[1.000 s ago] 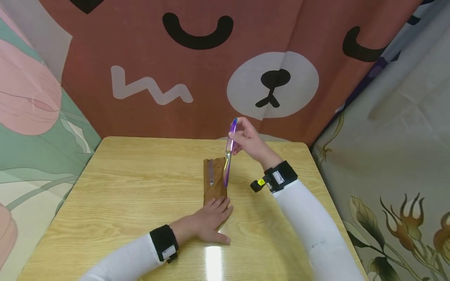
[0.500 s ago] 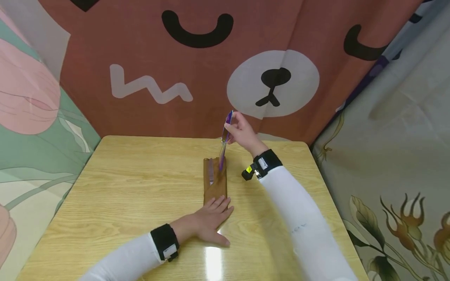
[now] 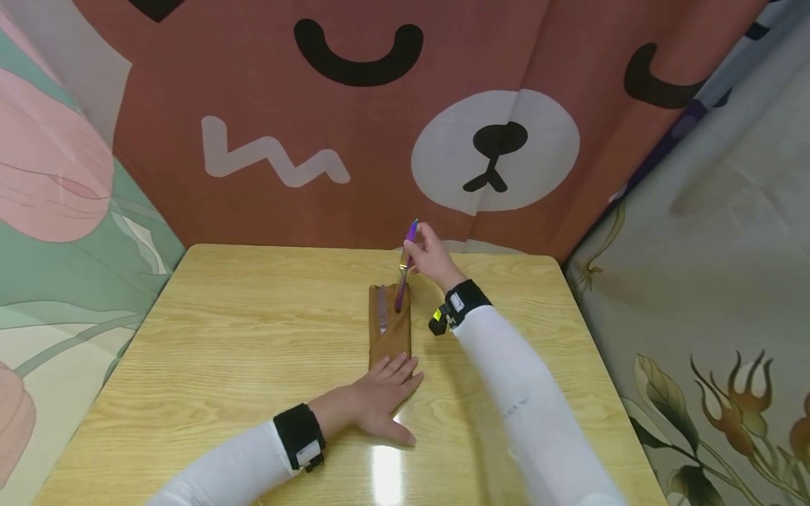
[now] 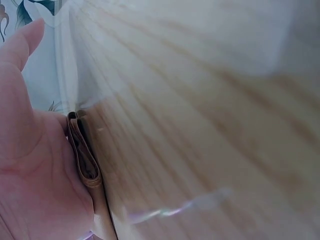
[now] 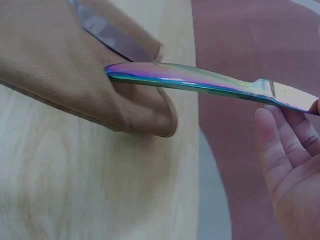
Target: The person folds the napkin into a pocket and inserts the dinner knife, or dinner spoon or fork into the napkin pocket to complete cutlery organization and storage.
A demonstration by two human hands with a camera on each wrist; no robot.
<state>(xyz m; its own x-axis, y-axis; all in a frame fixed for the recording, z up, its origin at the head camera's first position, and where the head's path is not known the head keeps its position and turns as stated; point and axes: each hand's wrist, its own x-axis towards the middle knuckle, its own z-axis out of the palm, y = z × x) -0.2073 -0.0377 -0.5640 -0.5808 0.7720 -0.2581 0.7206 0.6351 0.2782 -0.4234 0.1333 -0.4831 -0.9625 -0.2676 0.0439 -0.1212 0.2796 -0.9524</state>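
Observation:
My right hand (image 3: 436,261) pinches the handle end of a shiny rainbow-coloured table knife (image 5: 185,79), whose blade points down toward a brown leather-like pouch (image 3: 389,343). In the right wrist view the blade's tip lies at the pouch's slanted pocket edge; whether it is inside cannot be told. Spread out flat, my left hand (image 3: 382,399) rests on the near end of the pouch. The left wrist view shows the pouch's folded end (image 4: 85,155) beside the palm. A greyish-purple strip (image 3: 382,309) shows at the pouch's left side.
Pouch and left hand are on a light wooden table (image 3: 266,316). A brown curtain with a bear face (image 3: 354,140) hangs behind the far edge. Flowered cloth (image 3: 715,281) hangs at the right.
My right hand has moved left, carrying the knife from the pouch's right edge to over its pocket opening, first rising a little and then lowering. My left hand has stayed put.

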